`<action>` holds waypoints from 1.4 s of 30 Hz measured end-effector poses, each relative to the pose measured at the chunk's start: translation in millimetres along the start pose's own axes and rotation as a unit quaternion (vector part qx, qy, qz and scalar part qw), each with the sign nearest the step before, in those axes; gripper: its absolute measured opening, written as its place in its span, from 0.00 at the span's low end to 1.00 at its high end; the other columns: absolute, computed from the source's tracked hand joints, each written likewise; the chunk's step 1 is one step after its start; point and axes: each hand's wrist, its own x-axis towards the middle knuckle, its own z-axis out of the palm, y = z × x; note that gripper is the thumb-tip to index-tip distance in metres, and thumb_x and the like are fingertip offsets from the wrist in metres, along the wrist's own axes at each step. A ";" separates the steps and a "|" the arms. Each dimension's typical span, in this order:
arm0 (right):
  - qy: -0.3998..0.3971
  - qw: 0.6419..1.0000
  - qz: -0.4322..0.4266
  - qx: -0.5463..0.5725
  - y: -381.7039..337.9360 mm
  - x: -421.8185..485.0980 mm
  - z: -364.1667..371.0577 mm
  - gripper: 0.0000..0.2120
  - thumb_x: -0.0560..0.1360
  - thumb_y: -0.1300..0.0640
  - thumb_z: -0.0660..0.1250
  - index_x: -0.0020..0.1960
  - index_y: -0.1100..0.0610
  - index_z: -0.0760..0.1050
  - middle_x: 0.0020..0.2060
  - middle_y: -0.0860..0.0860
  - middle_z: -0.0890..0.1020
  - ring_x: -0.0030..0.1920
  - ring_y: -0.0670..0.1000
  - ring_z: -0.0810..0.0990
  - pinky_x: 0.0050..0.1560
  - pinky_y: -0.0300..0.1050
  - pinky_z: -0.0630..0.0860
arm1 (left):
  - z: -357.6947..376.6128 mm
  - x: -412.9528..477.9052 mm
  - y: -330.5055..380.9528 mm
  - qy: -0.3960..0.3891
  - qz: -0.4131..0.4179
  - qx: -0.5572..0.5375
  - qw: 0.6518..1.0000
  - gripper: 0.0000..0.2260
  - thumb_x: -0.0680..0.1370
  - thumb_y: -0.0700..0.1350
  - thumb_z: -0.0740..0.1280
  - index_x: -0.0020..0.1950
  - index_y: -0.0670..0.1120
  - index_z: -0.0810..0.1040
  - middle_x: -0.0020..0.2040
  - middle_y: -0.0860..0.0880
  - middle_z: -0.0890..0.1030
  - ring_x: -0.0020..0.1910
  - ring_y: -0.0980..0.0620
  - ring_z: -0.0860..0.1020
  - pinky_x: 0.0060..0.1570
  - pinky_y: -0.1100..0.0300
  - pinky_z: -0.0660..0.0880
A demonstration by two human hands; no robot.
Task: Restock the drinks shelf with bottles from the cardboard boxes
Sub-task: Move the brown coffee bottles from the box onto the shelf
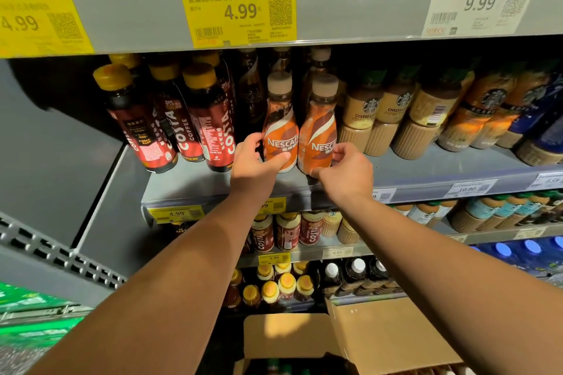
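Head view: the left hand (254,158) grips the lower part of an orange Nescafé bottle (279,127), thumb laid across the front of the label and fingers curled round its left side. The right hand (347,170) holds a second Nescafé bottle (318,133) low down, thumb at its base and fingers curled against its right side. Both bottles stand side by side, just about touching, at the front of the grey drinks shelf (182,184), with beige caps on top. More bottles of the same kind stand in the dark behind them.

Just to the left stand dark red Costa coffee bottles (207,124) with yellow caps. To the right is a row of Starbucks bottles (365,118), pale and ribbed below. On the shelf edge above hang a yellow price tag (237,10) reading 4.99 and a white price tag (478,5) reading 9.99.

Below, beneath the forearms, lower shelves carry further drinks. An open cardboard box (380,332) sits at the bottom, flaps raised; bottle tops show faintly inside.
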 end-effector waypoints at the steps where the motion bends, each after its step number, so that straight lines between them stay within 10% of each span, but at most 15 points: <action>1: 0.002 1.000 0.007 -0.001 -1.5 0.9 -1.0 0.18 0.67 0.55 0.76 0.54 0.53 0.74 0.45 0.48 0.78 0.49 0.50 0.78 0.50 0.44 0.75 | 0.0 0.5 0.6 0.005 0.001 0.003 1.000 0.28 0.70 0.50 0.74 0.68 0.49 0.70 0.64 0.48 0.73 0.61 0.50 0.74 0.61 0.49 0.74; 10: 0.040 0.998 0.048 -0.022 -9.6 2.0 5.4 0.17 0.67 0.51 0.76 0.48 0.51 0.70 0.52 0.52 0.81 0.52 0.55 0.79 0.48 0.46 0.74 | 2.8 1.0 0.9 -0.004 -0.022 -0.040 0.999 0.35 0.60 0.58 0.73 0.65 0.50 0.73 0.60 0.51 0.79 0.55 0.50 0.80 0.57 0.47 0.77; 19: 0.074 0.995 0.060 -0.024 -9.9 3.7 5.5 0.20 0.68 0.49 0.76 0.56 0.54 0.76 0.54 0.52 0.81 0.55 0.55 0.79 0.50 0.46 0.73 | 7.8 4.7 4.8 0.009 -0.013 0.009 1.000 0.21 0.73 0.50 0.72 0.64 0.50 0.75 0.62 0.54 0.78 0.56 0.57 0.75 0.49 0.63 0.68; 42: 0.100 0.992 0.047 -0.057 -1.4 8.6 11.9 0.10 0.72 0.49 0.72 0.50 0.50 0.77 0.48 0.51 0.82 0.50 0.55 0.79 0.47 0.46 0.73 | 20.9 5.1 10.8 0.086 -0.010 0.057 0.995 0.17 0.73 0.53 0.71 0.59 0.48 0.75 0.47 0.55 0.74 0.48 0.55 0.72 0.43 0.62 0.66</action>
